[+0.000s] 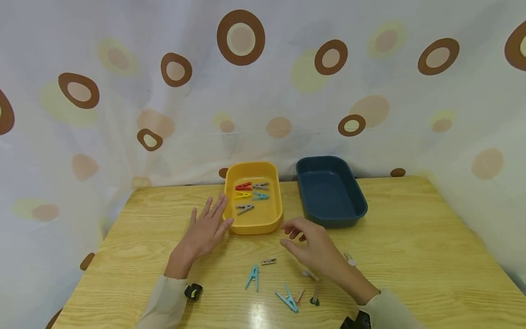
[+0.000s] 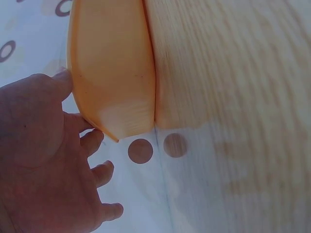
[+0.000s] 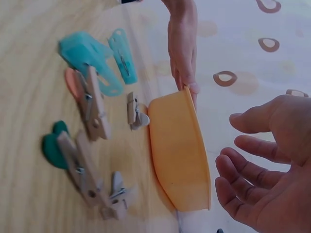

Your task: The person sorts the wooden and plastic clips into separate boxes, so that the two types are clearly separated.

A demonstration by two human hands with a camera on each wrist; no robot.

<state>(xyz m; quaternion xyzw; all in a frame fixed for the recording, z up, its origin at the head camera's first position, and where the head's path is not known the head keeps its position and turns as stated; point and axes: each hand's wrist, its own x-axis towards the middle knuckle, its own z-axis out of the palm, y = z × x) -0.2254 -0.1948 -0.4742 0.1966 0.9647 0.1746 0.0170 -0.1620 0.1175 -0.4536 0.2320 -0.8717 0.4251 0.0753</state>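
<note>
A rounded yellow plastic bin (image 1: 263, 212) on the wood-grained counter (image 1: 415, 246) holds five small clothespins (image 1: 243, 187): red, yellow, blue, two greyish. A person's left hand (image 1: 204, 233), fingers spread, touches its left rim; the right hand (image 1: 310, 242), loosely curved, thumb apart, hovers near its front right corner. Nearer lie turquoise clothespins (image 1: 255, 269) and wooden clothespins (image 3: 97, 109) with coloured ornaments.

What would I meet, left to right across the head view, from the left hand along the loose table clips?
Left hand, farther light-blue clip, small wooden clip, nearer light-blue clip, green-ended clip, rightmost clip.
</note>
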